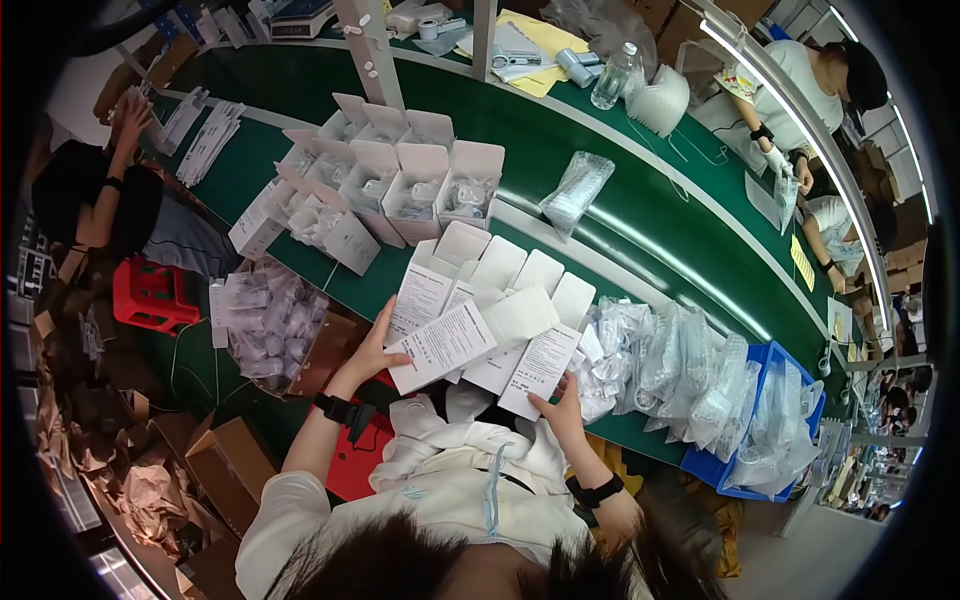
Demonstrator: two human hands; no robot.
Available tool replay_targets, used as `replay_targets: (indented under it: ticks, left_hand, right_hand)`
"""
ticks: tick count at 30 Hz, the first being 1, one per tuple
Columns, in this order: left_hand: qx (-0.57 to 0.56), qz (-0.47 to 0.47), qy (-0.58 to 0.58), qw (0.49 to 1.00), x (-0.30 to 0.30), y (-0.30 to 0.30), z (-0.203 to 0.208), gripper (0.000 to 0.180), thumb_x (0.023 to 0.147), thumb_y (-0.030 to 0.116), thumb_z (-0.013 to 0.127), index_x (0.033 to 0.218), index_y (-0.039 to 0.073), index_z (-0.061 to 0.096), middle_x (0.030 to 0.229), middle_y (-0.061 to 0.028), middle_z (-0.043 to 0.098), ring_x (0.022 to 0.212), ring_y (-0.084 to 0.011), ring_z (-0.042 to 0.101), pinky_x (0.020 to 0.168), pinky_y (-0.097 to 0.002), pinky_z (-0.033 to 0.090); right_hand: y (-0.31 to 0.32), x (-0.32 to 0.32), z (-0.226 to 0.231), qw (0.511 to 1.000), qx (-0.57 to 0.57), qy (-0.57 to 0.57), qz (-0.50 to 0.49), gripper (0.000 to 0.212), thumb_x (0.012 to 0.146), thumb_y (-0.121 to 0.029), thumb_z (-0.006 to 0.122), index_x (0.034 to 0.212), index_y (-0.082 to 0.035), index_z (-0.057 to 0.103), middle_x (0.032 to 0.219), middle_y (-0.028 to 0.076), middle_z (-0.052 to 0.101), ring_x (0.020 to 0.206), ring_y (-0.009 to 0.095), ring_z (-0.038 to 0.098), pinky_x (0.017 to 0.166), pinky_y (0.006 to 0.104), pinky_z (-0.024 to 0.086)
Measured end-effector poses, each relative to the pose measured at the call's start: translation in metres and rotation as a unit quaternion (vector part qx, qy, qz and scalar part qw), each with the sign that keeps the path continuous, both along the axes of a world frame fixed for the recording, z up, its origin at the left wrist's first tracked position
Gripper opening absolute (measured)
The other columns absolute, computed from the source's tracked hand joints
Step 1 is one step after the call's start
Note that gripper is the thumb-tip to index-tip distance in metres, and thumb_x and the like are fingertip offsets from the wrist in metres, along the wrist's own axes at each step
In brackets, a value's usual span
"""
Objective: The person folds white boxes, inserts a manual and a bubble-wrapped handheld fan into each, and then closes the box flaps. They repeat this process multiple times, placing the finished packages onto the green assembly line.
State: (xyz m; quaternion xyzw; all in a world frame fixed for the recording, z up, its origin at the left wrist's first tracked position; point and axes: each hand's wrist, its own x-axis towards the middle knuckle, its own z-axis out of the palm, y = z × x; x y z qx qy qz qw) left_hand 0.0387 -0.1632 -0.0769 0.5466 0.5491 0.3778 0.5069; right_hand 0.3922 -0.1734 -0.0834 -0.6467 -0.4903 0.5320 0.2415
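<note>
A cluster of white printed cartons with raised flaps lies at the table edge in front of me. My left hand grips the cluster's left side, its thumb on a tilted white carton that lies across the others. At the right side, my right hand holds the lower end of another white carton, thumb on its face and fingers partly hidden. Beside that hand is a heap of small white bagged parts. Several open white cartons filled with clear-wrapped items stand beyond, to the left.
Bubble-wrap pouches lie right, some in a blue bin. One bubble-wrap pouch rests on the green conveyor. A box of bagged parts and a red stool are left. Co-workers sit at far left and far right.
</note>
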Motion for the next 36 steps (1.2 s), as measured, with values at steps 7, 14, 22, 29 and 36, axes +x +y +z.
replay_targets:
  ticks: [7, 14, 22, 29, 36]
  left_hand:
    - [0.039, -0.044, 0.102, 0.993, 0.001, 0.028, 0.041, 0.091, 0.066, 0.034, 0.069, 0.137, 0.008, 0.017, 0.142, -0.0140, 0.013, 0.130, -0.0272, 0.016, 0.105, -0.0356, 0.015]
    - [0.148, -0.063, 0.235, 0.959, 0.016, 0.059, 0.062, 0.086, 0.066, 0.032, 0.072, 0.133, 0.007, 0.026, 0.139, -0.0138, 0.020, 0.127, -0.0270, 0.023, 0.101, -0.0379, 0.024]
    - [0.236, -0.106, -0.098, 0.961, 0.112, 0.116, 0.167, 0.103, 0.063, 0.020, 0.075, 0.136, 0.009, 0.003, 0.135, -0.0143, 0.025, 0.123, -0.0268, 0.031, 0.098, -0.0402, 0.029]
    - [0.296, 0.017, -0.086, 0.951, 0.083, 0.111, 0.136, 0.110, 0.060, 0.014, 0.077, 0.136, 0.012, -0.002, 0.134, -0.0163, 0.020, 0.119, -0.0255, 0.033, 0.095, -0.0408, 0.032]
    - [0.338, 0.061, 0.039, 0.938, 0.069, 0.111, 0.141, 0.097, 0.057, 0.014, 0.078, 0.131, 0.016, 0.015, 0.127, -0.0180, 0.027, 0.111, -0.0301, 0.039, 0.088, -0.0391, 0.037]
  right_hand:
    - [0.031, -0.010, 0.002, 0.984, -0.006, 0.130, -0.124, 0.084, 0.066, -0.013, 0.072, 0.130, 0.003, 0.020, 0.112, 0.015, 0.048, 0.101, 0.022, 0.050, 0.085, 0.0318, 0.041]
    - [0.034, 0.037, 0.095, 0.949, 0.016, 0.227, -0.218, 0.078, 0.063, -0.013, 0.073, 0.124, 0.000, 0.027, 0.111, 0.014, 0.049, 0.095, 0.021, 0.053, 0.081, 0.0311, 0.044]
    - [0.108, -0.052, 0.169, 0.913, 0.368, -0.073, 0.161, 0.071, 0.068, -0.019, 0.071, 0.124, -0.002, 0.031, 0.115, 0.011, 0.046, 0.101, 0.021, 0.049, 0.085, 0.0339, 0.041]
    - [0.350, -0.053, 0.021, 0.987, 0.120, -0.109, -0.008, 0.073, 0.078, -0.047, 0.055, 0.130, -0.003, 0.029, 0.108, 0.020, 0.053, 0.096, 0.026, 0.055, 0.075, 0.0340, 0.048]
    - [0.425, -0.129, -0.044, 0.945, 0.113, -0.306, -0.016, 0.096, 0.067, -0.035, 0.066, 0.135, -0.004, 0.006, 0.111, 0.027, 0.049, 0.092, 0.037, 0.056, 0.077, 0.0410, 0.047]
